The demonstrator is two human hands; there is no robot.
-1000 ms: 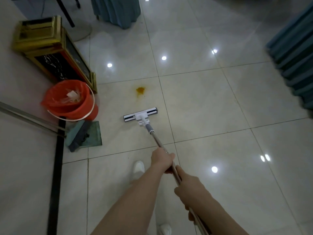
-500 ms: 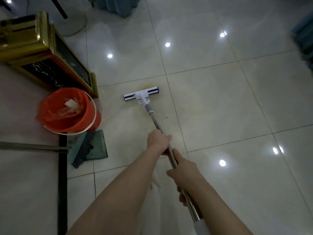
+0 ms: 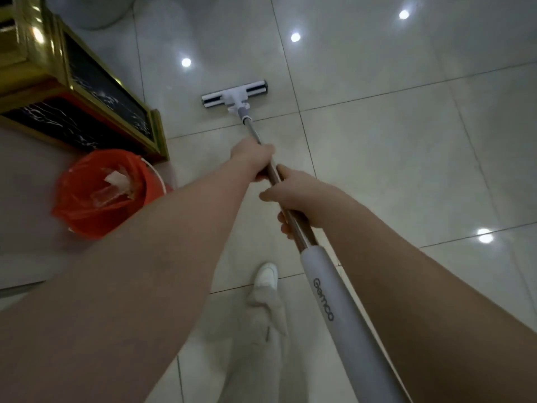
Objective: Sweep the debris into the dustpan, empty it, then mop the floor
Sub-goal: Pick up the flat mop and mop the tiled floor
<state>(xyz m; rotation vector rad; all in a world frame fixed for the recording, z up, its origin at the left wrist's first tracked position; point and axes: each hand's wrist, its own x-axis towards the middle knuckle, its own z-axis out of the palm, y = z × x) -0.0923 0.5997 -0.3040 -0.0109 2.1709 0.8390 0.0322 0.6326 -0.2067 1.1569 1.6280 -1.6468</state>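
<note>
So we're on the mopping part. Closest to the camera there's a white shoe (image 3: 266, 274) planted on the floor (image 3: 377, 158), and the white grip (image 3: 328, 292) of the mop (image 3: 290, 225) runs up past it from the bottom right.

Just above that grip, the right hand (image 3: 296, 196) is wrapped around the bare metal pole (image 3: 251, 130). It's the hand nearer the body. The left hand (image 3: 252, 158) is clamped on the same pole a bit further along, so it's the one nearer the business end. The two hands are close together with only a short gap of pole between them.

From the hands the pole points straight ahead and slightly left, down to the mop head (image 3: 235, 94). The head lies flat on the tiles, well out in front, with both arms stretched out. Its long side sits crosswise to the pole, tilted a little so the right end is further away.

My guess is the next stroke goes along the pole's line, either a pull back toward the shoe or a push further out.

Off to the left there's an orange bucket (image 3: 107, 193) with some scraps in it, and past that a gold and black cabinet (image 3: 87, 91). The head is near the cabinet's side but not touching it. No dustpan in view.
</note>
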